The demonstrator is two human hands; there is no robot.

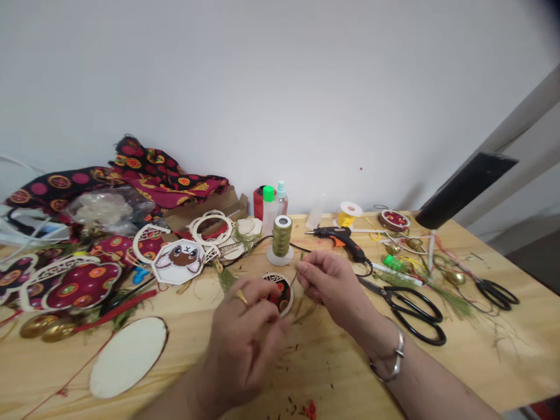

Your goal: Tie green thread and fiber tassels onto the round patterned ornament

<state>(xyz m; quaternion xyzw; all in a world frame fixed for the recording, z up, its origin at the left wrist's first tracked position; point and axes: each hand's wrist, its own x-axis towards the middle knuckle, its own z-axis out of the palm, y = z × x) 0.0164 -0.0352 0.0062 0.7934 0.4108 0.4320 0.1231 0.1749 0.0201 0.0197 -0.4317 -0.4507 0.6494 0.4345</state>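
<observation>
My left hand, with a gold ring, is closed on a small round wooden ornament covered in red patterned cloth, held just above the wooden table. My right hand, a silver bangle on its wrist, pinches a thin olive-gold thread beside the ornament's right edge. A spool of olive-gold thread stands upright just behind both hands.
Black scissors lie right of my right hand, a second pair farther right. A black glue gun, yellow cord spool, glue bottles, a sheep-face cutout, wooden rings, red patterned fabric and an oval wooden piece surround them.
</observation>
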